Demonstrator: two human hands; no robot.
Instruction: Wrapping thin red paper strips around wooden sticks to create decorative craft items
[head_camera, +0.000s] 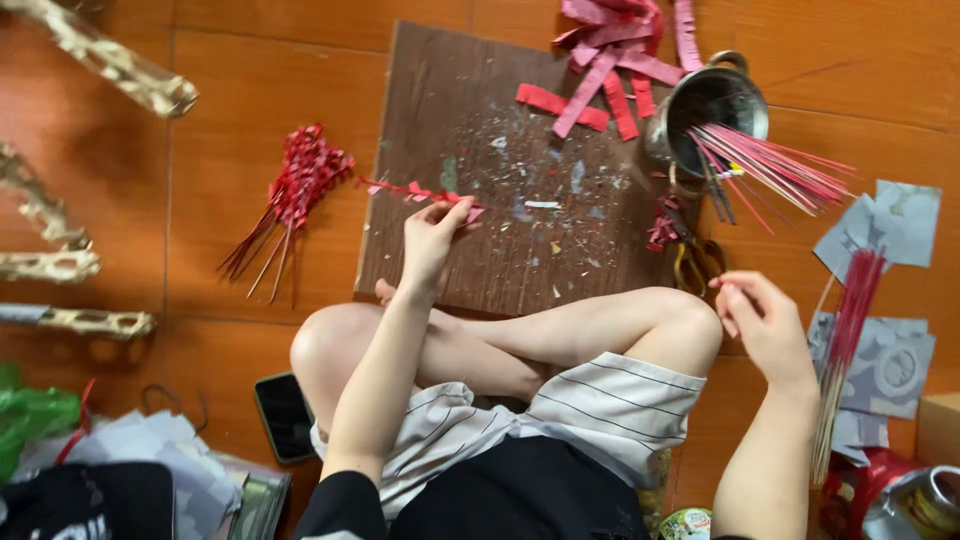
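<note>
Scene: a seated, cross-legged person works over a brown board (500, 150) on an orange floor (230, 150).
Left hand (432, 240): raised over the board's near left part, wrist bent back, thumb and forefinger closed on the near end of a wrapped stick (415, 192).
Wrapped stick: thin, bound in red paper twists, lying almost level and pointing left past the board's edge.
Right hand (765, 318): held beside the right knee, well apart from the left hand, palm turned inward, fingers loosely curled with thumb and forefinger tips pressed together; whether they pinch anything is too small to tell.
Finished bundle (292, 195): red-wrapped sticks fanned on the floor, left of the board.
Supply: pink sticks (770, 165) leaning out of a metal pot (712, 105); red paper strips (610, 55) at the board's far edge; more sticks (848, 330) on grey paper sheets (890, 225) at right.
Scissors (692, 262): yellow-handled, just beside the right knee.
Phone (285, 417): on the floor by the left thigh.
Technique (judgement): a firm pinch at the stick's end, with the stick kept level, likely keeps the twists tight; slack fingers would let the paper unwind.
</note>
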